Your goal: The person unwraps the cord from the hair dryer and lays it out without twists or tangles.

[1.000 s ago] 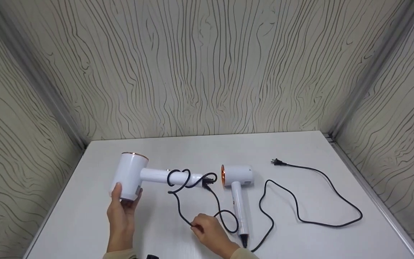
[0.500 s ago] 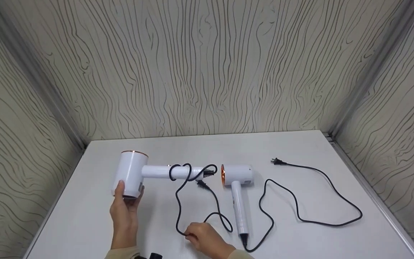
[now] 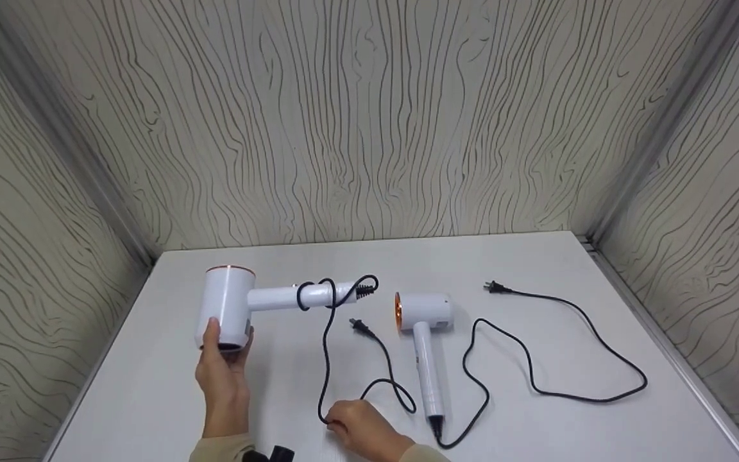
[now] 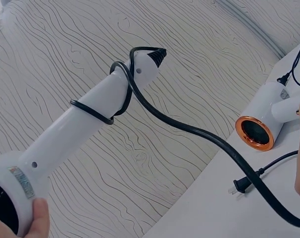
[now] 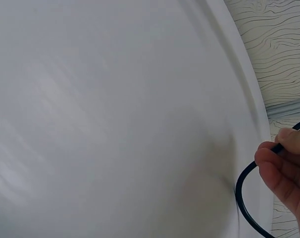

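Observation:
My left hand grips a white hair dryer by the lower end of its barrel, thumb in front. The barrel stands upright and the handle points right. Loops of black power cord wind around the handle, crossing near its ribbed end in the left wrist view. From there the cord runs down to my right hand, which pinches it between thumb and fingers over the table. Past that hand the cord curls on to a two-pin plug lying on the tabletop.
A second white hair dryer with a copper-coloured ring lies just right of centre on the white table. Its cord snakes right to a plug. Wood-grain panels enclose the table at the back and sides.
The held dryer has risen slightly. My right hand has drawn the cord down and left, straightening that stretch. The plug has come away from the handle's end and lies below it.

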Motion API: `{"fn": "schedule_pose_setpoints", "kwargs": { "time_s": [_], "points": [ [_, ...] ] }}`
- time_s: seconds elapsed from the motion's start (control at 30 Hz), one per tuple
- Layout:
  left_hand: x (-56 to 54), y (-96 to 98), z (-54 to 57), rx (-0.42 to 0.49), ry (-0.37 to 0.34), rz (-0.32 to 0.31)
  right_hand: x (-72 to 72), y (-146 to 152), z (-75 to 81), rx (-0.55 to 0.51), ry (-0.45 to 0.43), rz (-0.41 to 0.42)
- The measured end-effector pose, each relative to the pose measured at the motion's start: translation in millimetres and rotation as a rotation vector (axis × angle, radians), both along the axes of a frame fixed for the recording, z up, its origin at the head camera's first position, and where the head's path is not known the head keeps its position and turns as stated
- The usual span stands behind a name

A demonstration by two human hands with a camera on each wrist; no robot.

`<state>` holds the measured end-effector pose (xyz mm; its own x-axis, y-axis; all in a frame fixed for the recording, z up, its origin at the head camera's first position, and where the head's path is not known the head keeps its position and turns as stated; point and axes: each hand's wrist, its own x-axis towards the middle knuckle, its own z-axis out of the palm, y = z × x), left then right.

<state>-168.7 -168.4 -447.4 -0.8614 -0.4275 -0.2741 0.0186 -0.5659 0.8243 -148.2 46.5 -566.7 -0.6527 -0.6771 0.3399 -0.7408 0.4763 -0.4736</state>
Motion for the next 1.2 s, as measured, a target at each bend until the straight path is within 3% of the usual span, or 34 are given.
{"fn": "schedule_pose_setpoints", "kwargs": {
  "time_s": [0.13, 0.27, 0.5, 0.73, 0.97, 1.2],
  "points": [
    [-0.6, 1.4, 0.7, 0.009, 0.019, 0.034, 1.2, -1.9, -1.4, 0.005, -0.012, 0.024],
    [-0.3, 2.5, 1.3, 0.009, 0.019, 0.023, 2.4, -3.8, -4.6, 0.007, -0.054, 0.026],
    [0.6, 4.6, -2.2, 0.0, 0.004, -0.01, 3.3, -6.1, -4.9, 0.029, -0.221, -0.051],
    [1.1, 4.9, -0.9, -0.009, 0.02, -0.001, 2.5, -6.2, -5.9, -0.013, -0.197, -0.047],
    [1.5, 5.2, -0.2, -0.005, 0.035, -0.023, 5.7, -5.7, -1.6, -0.073, -0.286, -0.119],
    [0.0, 3.5, 0.0, -0.007, 0.048, -0.017, 9.1, -3.1, -0.7, -0.094, -0.281, -0.134]
  ]
}}
